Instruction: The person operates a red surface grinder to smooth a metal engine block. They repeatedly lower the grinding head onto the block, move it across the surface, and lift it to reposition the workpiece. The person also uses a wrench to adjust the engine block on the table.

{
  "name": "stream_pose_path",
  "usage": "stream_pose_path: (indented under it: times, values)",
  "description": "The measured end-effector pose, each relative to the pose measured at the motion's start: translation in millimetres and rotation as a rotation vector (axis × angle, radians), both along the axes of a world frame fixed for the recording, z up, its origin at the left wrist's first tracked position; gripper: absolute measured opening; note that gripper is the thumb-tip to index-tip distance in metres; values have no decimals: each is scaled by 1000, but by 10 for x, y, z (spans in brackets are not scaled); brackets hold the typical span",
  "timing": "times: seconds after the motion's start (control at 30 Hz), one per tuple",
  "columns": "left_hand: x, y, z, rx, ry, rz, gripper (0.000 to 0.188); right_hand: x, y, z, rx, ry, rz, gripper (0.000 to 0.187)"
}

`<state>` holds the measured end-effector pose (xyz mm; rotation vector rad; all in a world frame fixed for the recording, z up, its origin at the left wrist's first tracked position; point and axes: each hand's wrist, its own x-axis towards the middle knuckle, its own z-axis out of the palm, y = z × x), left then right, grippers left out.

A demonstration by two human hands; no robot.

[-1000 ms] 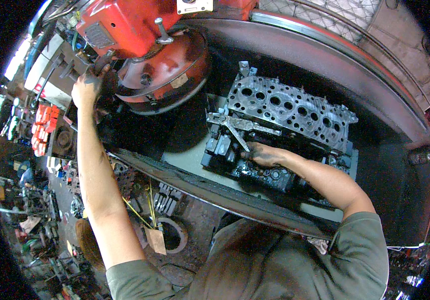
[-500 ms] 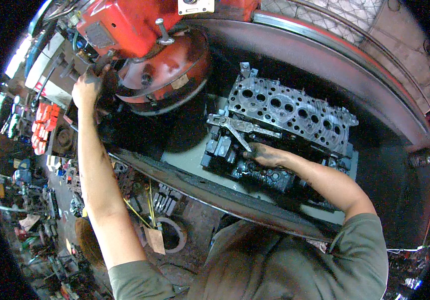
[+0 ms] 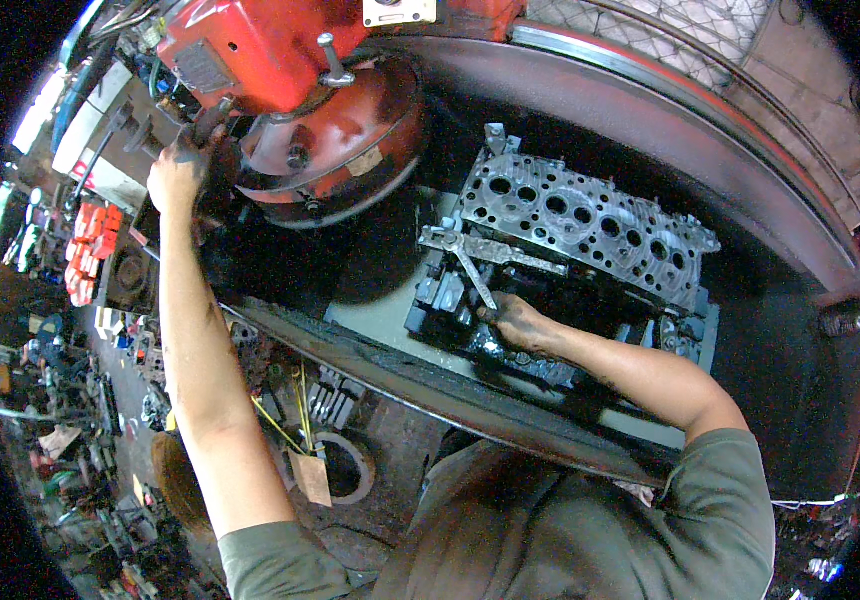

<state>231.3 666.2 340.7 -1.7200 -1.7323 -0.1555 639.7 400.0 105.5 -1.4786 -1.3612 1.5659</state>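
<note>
A grey cylinder head point(image 3: 590, 218), full of round holes, is clamped flat side up on a fixture inside the machine's deep tray. To its near left, a metal clamp bar point(image 3: 520, 257) lies over the fixture. A wrench point(image 3: 473, 272) sits with one end at the bar's bolt, its other end pointing toward me. My right hand point(image 3: 522, 325), dark with grime, is closed at that near end, its fingertips partly hidden. At the far left my left hand point(image 3: 178, 178) reaches up and is closed around a dark handle point(image 3: 212, 130) beside the red machine head point(image 3: 250, 55).
A round red wheel guard point(image 3: 350, 140) hangs left of the cylinder head. The tray's near wall point(image 3: 380, 360) runs between my body and the fixture. Red bins point(image 3: 92, 250) stand at the left, with cluttered tools and parts on the floor below.
My right hand has come slightly left and toward me, and the wrench's near end has swung a little left with it. My left hand stays on the handle.
</note>
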Motion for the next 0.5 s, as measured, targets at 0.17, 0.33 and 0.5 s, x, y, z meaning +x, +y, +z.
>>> stream_pose_path:
  times: [0.17, 0.33, 0.5]
  values:
    - [-25, 46, -35, 6, -60, 55, 20, -64, -38, -23, -34, 0, -87, 26]
    - [6, 39, -15, 38, -71, 21, 21, -89, -68, -27, 15, -21, -135, 27]
    - [79, -4, 29, -1, -96, 35, 20, -79, -53, -5, -90, 55, -137, 25]
